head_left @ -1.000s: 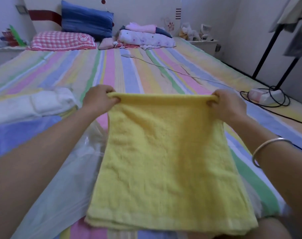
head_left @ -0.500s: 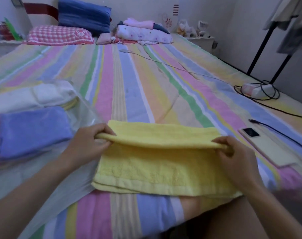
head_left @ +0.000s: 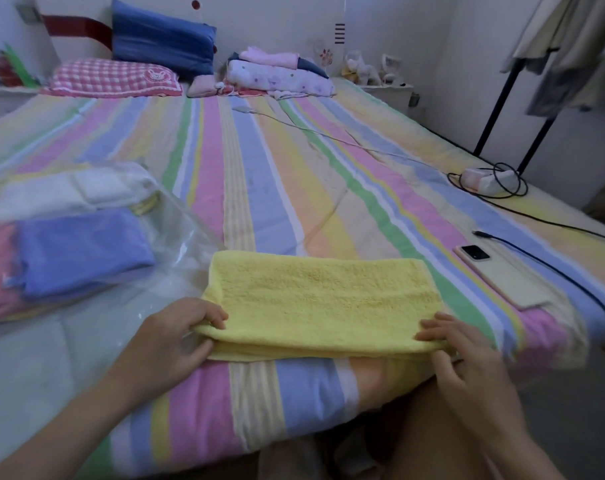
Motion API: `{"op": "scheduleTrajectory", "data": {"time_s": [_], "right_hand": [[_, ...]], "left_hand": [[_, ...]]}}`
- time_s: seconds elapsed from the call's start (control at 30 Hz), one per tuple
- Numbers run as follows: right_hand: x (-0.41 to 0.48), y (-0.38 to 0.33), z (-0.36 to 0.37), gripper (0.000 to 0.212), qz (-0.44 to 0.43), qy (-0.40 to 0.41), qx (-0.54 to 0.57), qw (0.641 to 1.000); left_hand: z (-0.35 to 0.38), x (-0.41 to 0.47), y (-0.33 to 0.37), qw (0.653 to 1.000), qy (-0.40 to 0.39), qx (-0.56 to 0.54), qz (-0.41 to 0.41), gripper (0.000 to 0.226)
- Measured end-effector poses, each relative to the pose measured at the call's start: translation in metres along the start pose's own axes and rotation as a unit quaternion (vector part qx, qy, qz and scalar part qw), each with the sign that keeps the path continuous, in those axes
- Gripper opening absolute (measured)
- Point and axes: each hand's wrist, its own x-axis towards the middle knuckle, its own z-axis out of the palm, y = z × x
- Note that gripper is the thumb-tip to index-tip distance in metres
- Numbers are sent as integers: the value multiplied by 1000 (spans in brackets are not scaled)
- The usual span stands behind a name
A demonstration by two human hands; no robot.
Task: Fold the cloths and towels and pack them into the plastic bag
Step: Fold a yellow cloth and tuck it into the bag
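Folded over since a moment ago, the yellow towel [head_left: 320, 301] now lies flat in a doubled band on the striped bed [head_left: 259, 188], its top layer brought down to the near edge. Left hand [head_left: 176, 336] pinches the near left corner between thumb and fingers; right hand [head_left: 463, 355] rests its fingertips on the near right corner, thumb tucked beneath. Just left, a clear bag [head_left: 176, 233] holds a blue cloth [head_left: 79, 251] and white towel [head_left: 69, 192]. A phone [head_left: 502, 275] lies to the right.
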Motion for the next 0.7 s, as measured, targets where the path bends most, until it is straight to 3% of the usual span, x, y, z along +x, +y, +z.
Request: {"op": "scheduleTrajectory", "data": {"time_s": [0.07,0.2,0.33,0.43,0.53,0.7], "right_hand": [[4,-3,-2,28,40,5,41,998],[33,-1,-1,16,218,41,72,972],[69,1,-1,56,340,-98,-11,935],[81,-4,2,67,369,-149,35,917],[82,-8,1,70,371,-164,130,905],[94,-33,-12,65,334,-173,254,891]], "left_hand": [[0,0,-5,999,-10,48,14,7],[2,22,1,990,69,114,-34,33],[39,72,43,990,89,112,5,21],[80,106,65,987,-40,150,47,50],[107,123,61,950,-177,258,1,57],[133,115,51,919,-216,327,-35,73]]}}
